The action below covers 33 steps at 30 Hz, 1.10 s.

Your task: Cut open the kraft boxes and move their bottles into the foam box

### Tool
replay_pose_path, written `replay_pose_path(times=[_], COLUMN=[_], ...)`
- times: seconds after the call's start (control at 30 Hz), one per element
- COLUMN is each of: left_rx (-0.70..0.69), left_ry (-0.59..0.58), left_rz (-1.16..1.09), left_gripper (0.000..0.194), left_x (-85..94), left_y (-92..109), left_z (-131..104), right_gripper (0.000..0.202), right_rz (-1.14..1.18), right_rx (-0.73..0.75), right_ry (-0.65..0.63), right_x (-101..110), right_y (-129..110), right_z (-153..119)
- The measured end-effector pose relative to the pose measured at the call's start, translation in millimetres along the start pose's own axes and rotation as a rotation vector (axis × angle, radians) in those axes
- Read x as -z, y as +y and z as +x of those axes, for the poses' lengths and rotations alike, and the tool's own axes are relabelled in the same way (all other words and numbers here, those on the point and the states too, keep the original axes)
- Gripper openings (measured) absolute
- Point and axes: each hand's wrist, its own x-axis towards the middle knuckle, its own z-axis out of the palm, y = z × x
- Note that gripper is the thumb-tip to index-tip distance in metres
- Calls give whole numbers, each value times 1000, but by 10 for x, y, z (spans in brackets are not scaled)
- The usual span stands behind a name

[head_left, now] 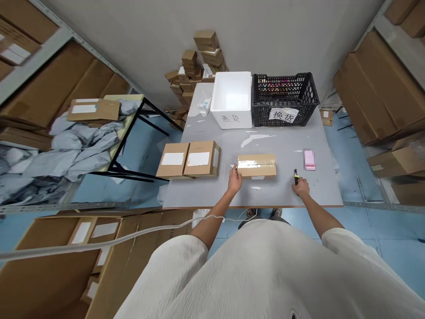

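Note:
A taped cardboard box [256,167] lies near the front middle of the grey table [229,190]. At its left end, my left hand [235,180] grips the side with bent fingers. My right hand [301,187] is closed around a black and yellow box cutter [296,178] that points away from me, to the right of the box and apart from it. Beyond that hand lies a pink and white card or packet [309,160], its print blurred. Two labelled cardboard boxes [186,159] sit side by side to the left.
A white bin [231,116] and a black plastic crate [283,113] with handwritten labels stand at the table's back. Grey parcels [83,146] cover a side table at left. A large open carton [129,248] and a white cable [149,229] are at lower left.

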Motion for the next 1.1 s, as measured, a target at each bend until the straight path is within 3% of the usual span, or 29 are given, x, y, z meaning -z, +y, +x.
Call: replay_pose_path(times=[0.23, 0.4, 0.5, 0.63, 0.77, 0.9, 1.1], left_rx=[10, -99, -213, -325, -393, -430, -509], left_ry=[6, 29, 17, -87, -162, -193, -203], left_rz=[38, 164, 258, 324, 332, 362, 369], left_gripper=[64, 60, 50, 47, 52, 53, 63], left_x=[4, 99, 171, 221, 228, 257, 314], left_y=[8, 124, 264, 424, 477, 472, 457], left_z=[-26, -39, -81, -148, -185, -228, -333], right_gripper=[42, 46, 49, 48, 42, 42, 39], right_rz=[-65, 128, 347, 644, 841, 679, 91], right_rx=[-4, -38, 12, 161, 332, 519, 888], right_ry=[-8, 1, 39, 120, 43, -18, 39], right_x=[-86, -5, 150, 468, 800, 991, 1006], right_y=[19, 3, -95, -392, -807, -1202, -1758], right_z=[29, -18, -32, -19, -60, -233, -535])
